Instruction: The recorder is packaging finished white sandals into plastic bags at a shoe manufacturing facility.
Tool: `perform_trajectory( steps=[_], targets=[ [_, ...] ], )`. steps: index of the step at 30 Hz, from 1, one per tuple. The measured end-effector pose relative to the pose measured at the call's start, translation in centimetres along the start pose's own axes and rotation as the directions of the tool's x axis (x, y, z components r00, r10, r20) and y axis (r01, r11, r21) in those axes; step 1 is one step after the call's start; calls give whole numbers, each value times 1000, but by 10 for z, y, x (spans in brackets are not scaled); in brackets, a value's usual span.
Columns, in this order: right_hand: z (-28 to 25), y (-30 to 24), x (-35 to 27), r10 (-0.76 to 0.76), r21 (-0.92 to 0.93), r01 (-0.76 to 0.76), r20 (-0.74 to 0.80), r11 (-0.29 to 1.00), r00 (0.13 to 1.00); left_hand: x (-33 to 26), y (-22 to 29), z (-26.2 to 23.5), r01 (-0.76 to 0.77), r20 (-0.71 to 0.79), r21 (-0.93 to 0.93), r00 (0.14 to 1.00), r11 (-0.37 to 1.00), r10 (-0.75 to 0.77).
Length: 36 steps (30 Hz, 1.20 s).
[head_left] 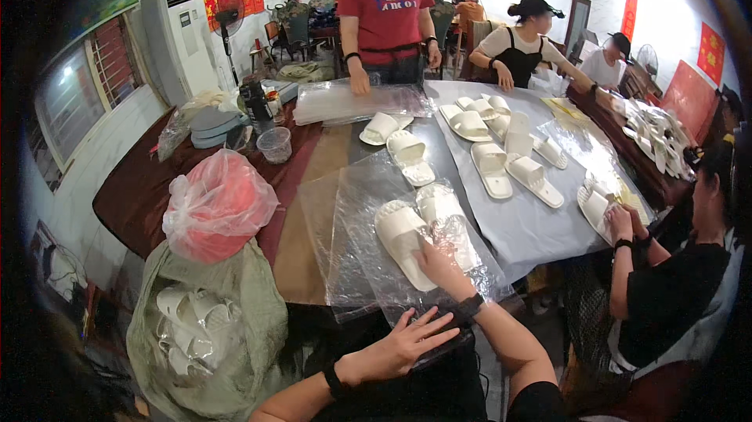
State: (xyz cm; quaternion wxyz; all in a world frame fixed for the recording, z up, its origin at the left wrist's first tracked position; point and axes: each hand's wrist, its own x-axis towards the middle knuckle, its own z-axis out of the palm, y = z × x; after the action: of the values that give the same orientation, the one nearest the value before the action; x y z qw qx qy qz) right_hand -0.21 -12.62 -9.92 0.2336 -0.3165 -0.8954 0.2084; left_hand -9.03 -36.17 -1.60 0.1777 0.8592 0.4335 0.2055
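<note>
In front of me lies a pair of white slippers, the left slipper (401, 232) beside the right slipper (440, 204), toes pointing away. Clear plastic wraps over and around them as a bag (368, 265). My right hand (445, 261) reaches in at the heels and grips the slippers; plastic partly covers its fingers, and whether the whole hand is inside the bag is hard to tell. Close to my body, my left hand (403, 350) rests with fingers spread on the bag's near edge, holding nothing.
A green woven sack (266, 304) of white slippers stands at lower left, below a pink bundle in plastic (219, 202). More slippers (491, 167) lie on the grey sheet (509, 242). Flat clear bags (329, 105) are stacked across the table; co-workers stand and sit around it.
</note>
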Motion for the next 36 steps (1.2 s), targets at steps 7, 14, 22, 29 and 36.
perform_trajectory(
  steps=[7, 14, 22, 29, 36],
  targets=[
    [-47, -27, -66, -151, -218, 134, -62, 967, 987, -19, -21, -26, 13, -296, -289, 950, 957, -102],
    [-103, -18, -152, 98, -191, -54, 230, 980, 968, -24, -48, -10, 137, -185, 3, 974, 991, -134],
    [-188, -41, -158, -43, 236, 27, 65, 971, 997, -22, -58, 10, 198, -202, 212, 967, 957, -156],
    [-192, -17, -130, -190, -202, 169, -91, 965, 978, -37, -74, -21, 178, -193, 134, 970, 975, -150],
    [-146, -7, -133, -178, -315, 282, 322, 906, 930, -66, -77, -42, 292, -238, 28, 931, 956, -278]
  ],
)
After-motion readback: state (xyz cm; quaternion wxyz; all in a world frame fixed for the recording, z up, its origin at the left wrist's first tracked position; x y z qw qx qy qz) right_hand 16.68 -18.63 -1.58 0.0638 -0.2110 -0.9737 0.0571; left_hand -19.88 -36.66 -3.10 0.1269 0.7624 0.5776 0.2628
